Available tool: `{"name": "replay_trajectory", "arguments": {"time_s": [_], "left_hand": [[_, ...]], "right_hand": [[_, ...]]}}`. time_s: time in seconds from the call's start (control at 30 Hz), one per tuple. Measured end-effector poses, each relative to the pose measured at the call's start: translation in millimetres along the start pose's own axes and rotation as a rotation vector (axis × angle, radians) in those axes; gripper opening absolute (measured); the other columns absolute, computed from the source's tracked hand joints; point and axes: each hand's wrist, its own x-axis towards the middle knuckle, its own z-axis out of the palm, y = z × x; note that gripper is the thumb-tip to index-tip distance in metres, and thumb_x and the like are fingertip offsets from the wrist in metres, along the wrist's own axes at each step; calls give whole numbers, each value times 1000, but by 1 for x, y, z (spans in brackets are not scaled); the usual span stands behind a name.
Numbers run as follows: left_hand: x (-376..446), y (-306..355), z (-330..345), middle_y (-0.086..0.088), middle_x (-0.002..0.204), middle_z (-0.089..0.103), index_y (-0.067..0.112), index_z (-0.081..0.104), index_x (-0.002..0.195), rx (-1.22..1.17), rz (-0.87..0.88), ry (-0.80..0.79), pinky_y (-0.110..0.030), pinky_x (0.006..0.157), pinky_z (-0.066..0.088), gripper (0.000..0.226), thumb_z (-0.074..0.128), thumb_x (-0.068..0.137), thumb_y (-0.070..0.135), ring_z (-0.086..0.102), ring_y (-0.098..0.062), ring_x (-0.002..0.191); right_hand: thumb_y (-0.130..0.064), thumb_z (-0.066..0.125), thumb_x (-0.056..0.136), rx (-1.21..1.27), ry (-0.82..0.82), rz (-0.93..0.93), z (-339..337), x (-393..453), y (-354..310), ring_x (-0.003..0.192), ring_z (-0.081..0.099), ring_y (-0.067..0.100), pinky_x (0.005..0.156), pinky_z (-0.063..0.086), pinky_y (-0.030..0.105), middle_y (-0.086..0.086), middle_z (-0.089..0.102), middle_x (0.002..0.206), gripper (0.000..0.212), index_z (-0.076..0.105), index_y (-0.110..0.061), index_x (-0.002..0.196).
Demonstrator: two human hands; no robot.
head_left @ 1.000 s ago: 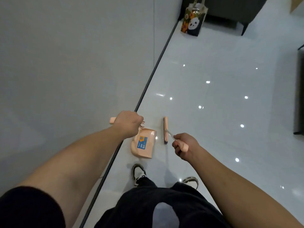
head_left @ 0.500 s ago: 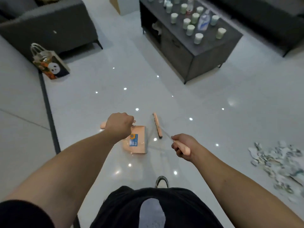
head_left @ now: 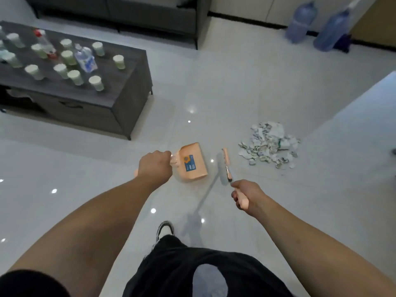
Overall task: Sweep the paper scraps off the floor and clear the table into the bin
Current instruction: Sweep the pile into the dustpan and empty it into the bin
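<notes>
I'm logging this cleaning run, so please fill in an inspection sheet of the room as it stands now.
Surface: glossy pale floor, ceiling lights mirrored in it.
Job's things: paper scraps heaped on the floor, right of the broom head; peach dustpan with a blue label; dark table bearing paper cups and two plastic bottles. No bin seen.
Clutter: two big blue water jugs by the far wall.
Grippers: left hand grips the dustpan handle; right hand grips the broom handle.
Cables: nothing seen.
Surroundings: dark sofa behind the table.
</notes>
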Motion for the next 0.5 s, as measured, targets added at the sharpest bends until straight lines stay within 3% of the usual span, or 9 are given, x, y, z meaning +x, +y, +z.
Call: {"name": "replay_trajectory", "arguments": {"time_s": [0.23, 0.37, 0.5], "left_hand": [[113, 19, -23, -9, 80, 60, 16, 58, 91, -97, 74, 61, -31, 58, 35, 16, 49, 78, 15, 52, -33, 67], [156, 38, -25, -10, 84, 62, 15, 59, 93, -93, 107, 34, -32, 60, 39, 17, 50, 79, 14, 56, -34, 72], [196, 50, -21, -8, 79, 62, 14, 56, 88, -20, 115, 13, -31, 56, 35, 9, 51, 81, 15, 52, -31, 66]], "right_hand": [[2, 60, 85, 127, 189, 15, -7, 11, -24, 38, 44, 17, 34, 35, 19, 15, 52, 72, 19, 59, 5, 104], [0, 59, 85, 172, 158, 26, -15, 36, -52, 38, 41, 16, 35, 32, 21, 14, 51, 69, 17, 59, 5, 101], [-5, 58, 87, 215, 8, 37, -27, 75, -92, 41, 37, 16, 33, 28, 21, 12, 47, 59, 17, 55, 2, 102]]}}
